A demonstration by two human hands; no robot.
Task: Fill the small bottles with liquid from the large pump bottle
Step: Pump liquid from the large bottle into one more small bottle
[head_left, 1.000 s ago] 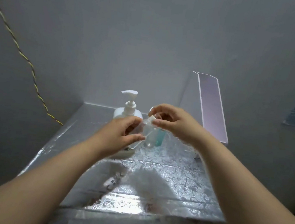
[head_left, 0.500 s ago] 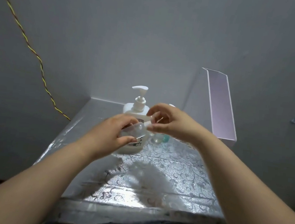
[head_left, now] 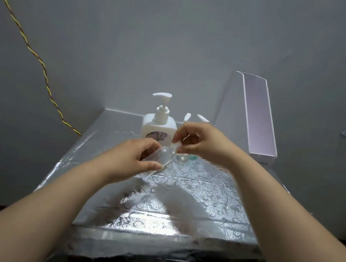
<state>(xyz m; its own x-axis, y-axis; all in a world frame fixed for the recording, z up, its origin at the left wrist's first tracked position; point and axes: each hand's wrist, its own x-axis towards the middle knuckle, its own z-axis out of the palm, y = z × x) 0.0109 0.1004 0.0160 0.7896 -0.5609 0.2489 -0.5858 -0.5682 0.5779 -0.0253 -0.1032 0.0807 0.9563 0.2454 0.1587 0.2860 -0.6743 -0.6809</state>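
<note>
A large white pump bottle [head_left: 159, 127] stands upright at the back of the silver table [head_left: 181, 197]. In front of it my left hand [head_left: 129, 160] grips a small clear bottle [head_left: 160, 157], tilted with its neck up to the right. My right hand [head_left: 201, 143] pinches the white cap [head_left: 175, 145] at that neck. Behind my right hand stand two more small bottles; their white tops [head_left: 202, 118] and a bit of teal base [head_left: 192, 157] show, the rest is hidden.
A pale open box lid [head_left: 258, 117] leans against the wall at the right back of the table. A twisted yellow-and-red cord [head_left: 35, 55] runs down the wall on the left. The table's front edge is ragged foil.
Both hands have moved slightly toward me with the small clear bottle, which now tilts more. The camera view shifted, so the pump bottle appears further right.
</note>
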